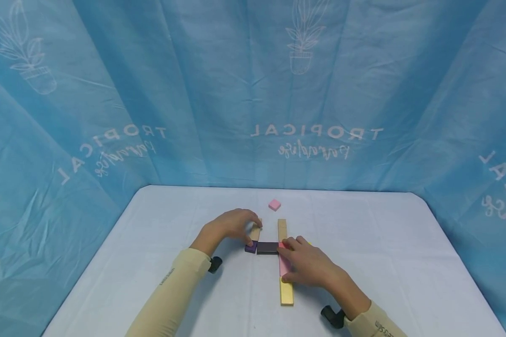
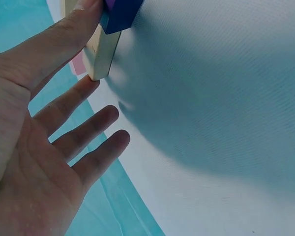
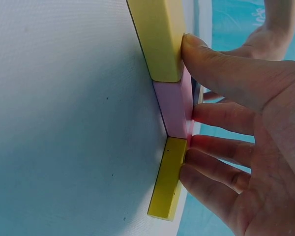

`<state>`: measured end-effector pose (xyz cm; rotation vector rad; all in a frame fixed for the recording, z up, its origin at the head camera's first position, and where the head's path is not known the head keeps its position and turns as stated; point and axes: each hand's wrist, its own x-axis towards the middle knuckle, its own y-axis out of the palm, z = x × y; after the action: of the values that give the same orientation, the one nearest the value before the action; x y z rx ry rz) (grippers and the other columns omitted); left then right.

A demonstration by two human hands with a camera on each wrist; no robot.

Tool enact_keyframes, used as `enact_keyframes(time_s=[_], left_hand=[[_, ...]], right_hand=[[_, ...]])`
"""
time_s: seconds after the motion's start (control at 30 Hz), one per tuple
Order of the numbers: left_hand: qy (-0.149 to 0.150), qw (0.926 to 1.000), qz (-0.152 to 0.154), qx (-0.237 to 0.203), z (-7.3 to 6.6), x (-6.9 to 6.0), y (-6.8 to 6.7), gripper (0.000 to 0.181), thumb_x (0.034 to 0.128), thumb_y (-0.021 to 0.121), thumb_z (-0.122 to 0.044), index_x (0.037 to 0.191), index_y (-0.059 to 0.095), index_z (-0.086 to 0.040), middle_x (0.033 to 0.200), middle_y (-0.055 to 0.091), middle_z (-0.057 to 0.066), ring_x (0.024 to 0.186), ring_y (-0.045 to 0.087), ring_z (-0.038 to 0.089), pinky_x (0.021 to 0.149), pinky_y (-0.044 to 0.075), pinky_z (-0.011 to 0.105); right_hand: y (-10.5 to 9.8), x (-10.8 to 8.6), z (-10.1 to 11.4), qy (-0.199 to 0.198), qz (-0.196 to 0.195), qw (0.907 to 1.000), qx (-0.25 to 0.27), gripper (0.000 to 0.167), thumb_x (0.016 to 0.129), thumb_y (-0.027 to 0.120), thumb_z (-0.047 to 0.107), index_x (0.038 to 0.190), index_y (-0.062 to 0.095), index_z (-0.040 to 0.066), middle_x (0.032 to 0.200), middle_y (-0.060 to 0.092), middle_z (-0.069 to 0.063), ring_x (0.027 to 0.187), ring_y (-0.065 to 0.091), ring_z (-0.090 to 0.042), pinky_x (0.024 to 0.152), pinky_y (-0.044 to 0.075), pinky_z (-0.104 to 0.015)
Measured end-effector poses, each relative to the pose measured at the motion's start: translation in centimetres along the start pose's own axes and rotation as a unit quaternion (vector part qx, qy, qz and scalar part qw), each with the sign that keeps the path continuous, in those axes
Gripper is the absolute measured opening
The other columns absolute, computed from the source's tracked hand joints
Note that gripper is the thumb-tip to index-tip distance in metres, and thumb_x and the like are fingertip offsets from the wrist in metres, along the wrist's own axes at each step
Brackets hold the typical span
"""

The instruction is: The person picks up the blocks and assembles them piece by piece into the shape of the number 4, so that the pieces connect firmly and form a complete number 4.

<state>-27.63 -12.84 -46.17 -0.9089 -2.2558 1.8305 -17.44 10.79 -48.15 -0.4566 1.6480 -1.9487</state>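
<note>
In the head view my left hand (image 1: pixel 233 224) pinches a pale wooden block (image 1: pixel 256 233), index finger at its far end. The thumb lies against the small purple block (image 1: pixel 250 248) at its near end. A black block (image 1: pixel 267 248) bridges from there to a pink block (image 1: pixel 284 266). My right hand (image 1: pixel 313 265) rests on the pink block, thumb beside its seam with a gold-yellow block (image 1: pixel 286 292). Beyond the fingers lies another wooden block (image 1: pixel 282 228). The right wrist view shows another yellow block (image 3: pixel 167 182) jutting from the pink one, mostly hidden in the head view.
A loose pink piece (image 1: pixel 274 205) lies farther back on the white-covered table (image 1: pixel 362 215). Blue printed curtains (image 1: pixel 219 93) hang behind and at the sides. A dark wrist camera (image 1: pixel 333 317) sits by the right sleeve.
</note>
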Motion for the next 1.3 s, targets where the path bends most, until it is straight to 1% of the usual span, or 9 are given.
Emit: enact_keyframes(time_s=[0.27,0.57,0.77,1.0,1.3], left_hand=[[0.000,0.9999,-0.002,-0.011,-0.02,0.21,0.14,0.056,0.0663,0.089,-0.027,0.118,0.068,-0.029,0.131,0.056,-0.006,0.128,0.044,0.019,0.105,0.034,0.041],[0.002,0.9998,0.001,-0.019,-0.16,0.18,0.14,0.056,0.0665,0.089,-0.026,0.118,0.068,-0.027,0.131,0.057,-0.005,0.127,0.045,0.020,0.105,0.035,0.042],[0.001,0.9999,0.002,-0.012,-0.22,0.06,-0.02,0.055,0.0668,0.089,-0.026,0.118,0.068,-0.028,0.131,0.056,-0.006,0.127,0.044,0.019,0.105,0.034,0.042],[0.010,0.9999,0.005,0.000,-0.16,0.14,-0.08,0.056,0.0661,0.089,-0.027,0.118,0.068,-0.028,0.131,0.056,-0.007,0.127,0.045,0.018,0.105,0.035,0.040],[0.006,1.0000,0.008,-0.001,-0.15,0.19,-0.11,0.057,0.0660,0.089,-0.028,0.118,0.068,-0.029,0.132,0.056,-0.007,0.128,0.044,0.018,0.106,0.034,0.041]], right_hand=[[0.04,0.08,0.14,0.010,0.002,1.0000,-0.001,0.074,0.074,0.077,0.054,0.135,0.057,0.017,0.136,0.048,-0.007,0.114,0.045,-0.024,0.084,0.051,-0.041],[0.02,-0.02,0.17,0.008,0.002,1.0000,0.000,0.074,0.074,0.076,0.054,0.135,0.057,0.016,0.137,0.048,-0.008,0.114,0.045,-0.024,0.084,0.051,-0.041],[0.08,-0.01,0.25,0.011,0.003,0.9999,0.004,0.075,0.075,0.076,0.054,0.136,0.056,0.017,0.138,0.047,-0.007,0.116,0.044,-0.024,0.086,0.050,-0.041],[-0.04,-0.07,0.16,0.004,-0.004,1.0000,0.002,0.075,0.075,0.076,0.054,0.136,0.056,0.015,0.137,0.047,-0.008,0.115,0.044,-0.024,0.084,0.051,-0.041],[0.08,-0.01,0.01,0.003,-0.001,1.0000,0.002,0.075,0.075,0.075,0.055,0.136,0.056,0.016,0.137,0.046,-0.008,0.113,0.044,-0.023,0.082,0.051,-0.041]])
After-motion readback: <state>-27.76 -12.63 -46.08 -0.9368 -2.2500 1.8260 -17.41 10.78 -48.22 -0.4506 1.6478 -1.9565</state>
